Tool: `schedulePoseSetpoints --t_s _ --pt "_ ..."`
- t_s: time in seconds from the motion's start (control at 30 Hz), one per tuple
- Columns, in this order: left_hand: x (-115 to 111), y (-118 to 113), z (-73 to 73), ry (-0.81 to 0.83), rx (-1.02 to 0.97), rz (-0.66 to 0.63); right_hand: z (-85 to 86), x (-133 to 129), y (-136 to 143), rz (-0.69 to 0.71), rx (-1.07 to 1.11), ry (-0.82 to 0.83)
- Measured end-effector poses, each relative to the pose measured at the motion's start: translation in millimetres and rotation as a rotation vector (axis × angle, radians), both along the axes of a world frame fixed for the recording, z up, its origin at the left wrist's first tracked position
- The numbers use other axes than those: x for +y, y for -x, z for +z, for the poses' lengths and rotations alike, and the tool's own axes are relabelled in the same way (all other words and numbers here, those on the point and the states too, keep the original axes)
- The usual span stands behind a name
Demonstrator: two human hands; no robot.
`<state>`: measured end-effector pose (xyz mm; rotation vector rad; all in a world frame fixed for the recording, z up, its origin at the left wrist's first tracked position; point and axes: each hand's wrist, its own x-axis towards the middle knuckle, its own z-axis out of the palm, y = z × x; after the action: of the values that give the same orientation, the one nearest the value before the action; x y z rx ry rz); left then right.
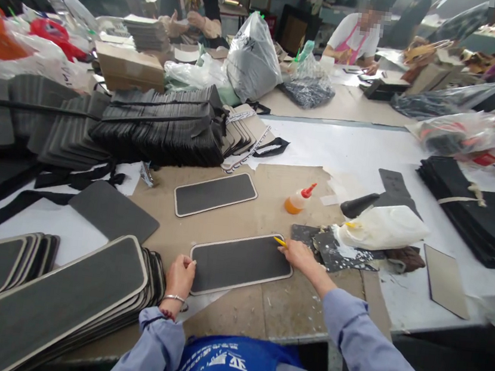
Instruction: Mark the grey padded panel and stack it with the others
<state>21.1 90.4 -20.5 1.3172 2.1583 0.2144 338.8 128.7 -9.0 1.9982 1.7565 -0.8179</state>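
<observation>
- Centrally, dark cream-edged panel (240, 263) flat on cardboard mat (267, 209).
- Left hand (180, 276) curled, pressing panel's 9 o'clock end.
- Right hand (300, 254) pinches yellow stick (280, 242) at panel's 2 o'clock corner.
- Second panel (214, 193) at 11 o'clock; glue bottle (298, 199) at 1; panel stack (48, 299) at 8, all apart.

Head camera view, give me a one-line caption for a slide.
Left hand steadies a dark rounded panel while the right hand holds a yellow tool at its edge.

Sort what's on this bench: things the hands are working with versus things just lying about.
In hand: dark panel, held by left hand; yellow tool in right hand.
Lying about: second panel, glue bottle, panel stack, white bag.
</observation>
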Motion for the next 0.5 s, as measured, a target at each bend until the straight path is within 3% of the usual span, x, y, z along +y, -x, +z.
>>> schedulePoseSetpoints --t_s 0.2,0.37,0.5 --pt "-2 -6 1.2 -0.062 0.025 0.008 6.0 0 -1 -0.017 -0.030 -0.055" --pt "-9 -11 5.7 -0.117 0.005 0.090 13.9 -13 -10 -0.079 -0.094 -0.097" --pt "-16 -4 -4.5 -0.083 -0.088 0.204 10.0 -30 -10 -0.106 -0.083 -0.073"
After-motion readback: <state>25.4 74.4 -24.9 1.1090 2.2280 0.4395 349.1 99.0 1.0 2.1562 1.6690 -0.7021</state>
